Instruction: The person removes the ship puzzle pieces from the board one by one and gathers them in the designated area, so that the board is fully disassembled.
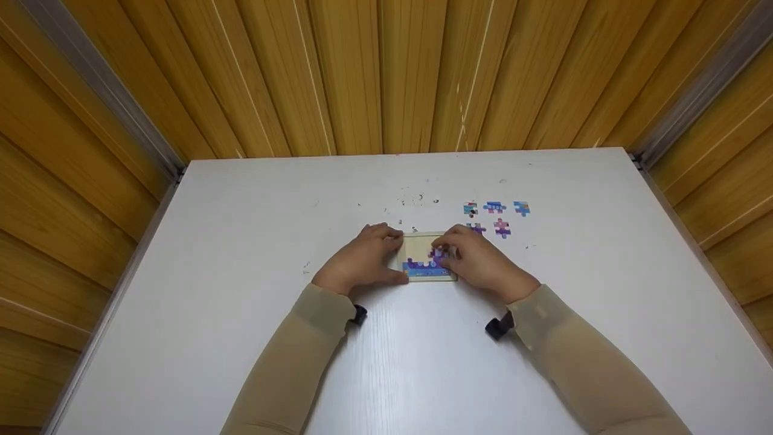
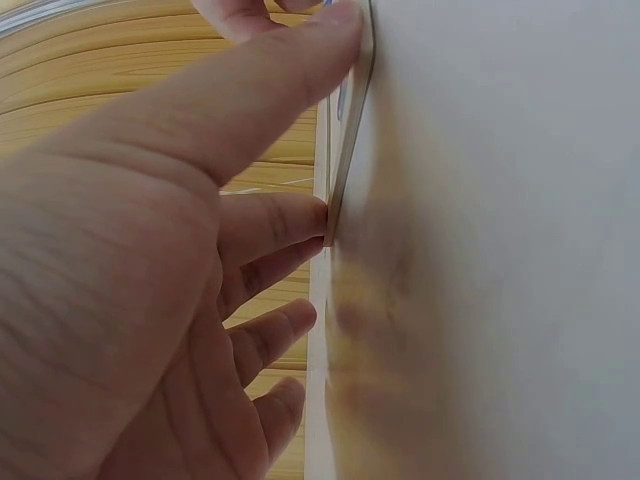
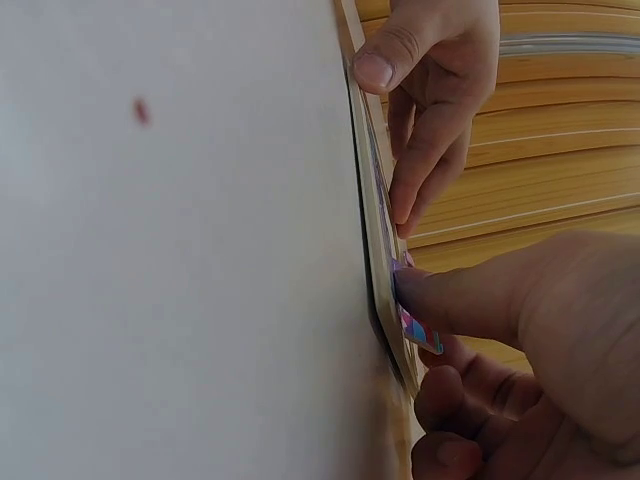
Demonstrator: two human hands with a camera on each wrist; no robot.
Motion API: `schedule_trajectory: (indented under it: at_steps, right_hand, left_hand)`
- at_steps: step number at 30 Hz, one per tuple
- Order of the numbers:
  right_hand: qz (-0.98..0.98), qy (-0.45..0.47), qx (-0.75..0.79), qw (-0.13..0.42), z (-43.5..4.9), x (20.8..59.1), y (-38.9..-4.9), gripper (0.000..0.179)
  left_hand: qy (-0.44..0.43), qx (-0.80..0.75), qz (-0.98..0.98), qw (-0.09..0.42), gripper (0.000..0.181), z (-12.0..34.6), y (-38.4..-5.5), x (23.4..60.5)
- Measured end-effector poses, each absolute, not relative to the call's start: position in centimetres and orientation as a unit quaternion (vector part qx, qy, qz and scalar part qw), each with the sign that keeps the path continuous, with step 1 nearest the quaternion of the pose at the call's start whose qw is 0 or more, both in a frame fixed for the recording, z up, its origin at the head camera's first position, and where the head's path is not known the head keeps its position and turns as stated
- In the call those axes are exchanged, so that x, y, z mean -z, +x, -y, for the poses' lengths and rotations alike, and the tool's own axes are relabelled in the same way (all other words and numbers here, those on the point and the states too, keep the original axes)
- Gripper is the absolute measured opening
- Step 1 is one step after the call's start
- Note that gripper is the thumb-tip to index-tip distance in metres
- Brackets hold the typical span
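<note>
A small wooden puzzle tray (image 1: 416,245) lies on the table, with joined blue and purple jigsaw pieces (image 1: 416,272) along its near side and bare wood beyond them. My left hand (image 1: 366,257) holds the tray's left side, thumb at the near corner and index finger at the far one; the left wrist view shows the thumb (image 2: 290,75) on the edge. Over the tray's right part, my right hand (image 1: 480,260) pinches a jigsaw piece (image 3: 422,333) with pink and blue print between thumb and fingers. Those fingers partly hide the piece in the head view.
Several loose jigsaw pieces, among them a blue one (image 1: 494,206) and a pink and purple one (image 1: 502,228), lie beyond the right hand. Dark specks mark the white table (image 1: 272,217). Yellow wood-look panels (image 1: 350,72) stand behind and at both sides.
</note>
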State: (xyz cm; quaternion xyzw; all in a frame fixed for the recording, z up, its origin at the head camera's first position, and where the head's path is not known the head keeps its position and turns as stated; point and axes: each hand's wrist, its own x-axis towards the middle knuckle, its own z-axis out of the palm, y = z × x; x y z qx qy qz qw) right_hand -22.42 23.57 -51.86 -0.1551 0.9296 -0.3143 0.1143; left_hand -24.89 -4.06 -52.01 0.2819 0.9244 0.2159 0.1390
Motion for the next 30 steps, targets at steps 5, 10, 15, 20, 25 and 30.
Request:
schedule_trajectory:
  at_steps: [5, 10, 15, 20, 25, 30]
  right_hand:
    - [-0.928, -0.156, 0.317, 0.117, -23.58, 51.86, -22.39, 0.035]
    - [-0.926, -0.155, 0.323, 0.121, -23.58, 51.8, -22.3, 0.039]
    - [-0.925, -0.154, 0.323, 0.126, -23.54, 51.69, -22.24, 0.041]
    - [-0.928, -0.152, 0.316, 0.127, -23.57, 51.64, -22.19, 0.042]
    - [-0.928, -0.155, 0.319, 0.116, -23.68, 51.72, -22.24, 0.041]
    - [-0.93, -0.159, 0.319, 0.091, -23.85, 51.69, -22.39, 0.035]
  left_hand:
    - [0.278, -0.215, -0.925, 0.142, 0.09, 3.99, -24.91, 52.04]
    - [0.277, -0.213, -0.926, 0.141, 0.091, 3.98, -24.93, 52.09]
    - [0.277, -0.217, -0.925, 0.141, 0.09, 3.96, -24.91, 52.11]
    - [0.277, -0.214, -0.926, 0.143, 0.09, 3.89, -24.93, 52.08]
    - [0.275, -0.215, -0.926, 0.147, 0.09, 3.95, -24.84, 52.0]
    - [0.281, -0.218, -0.924, 0.141, 0.091, 4.1, -24.75, 51.91]
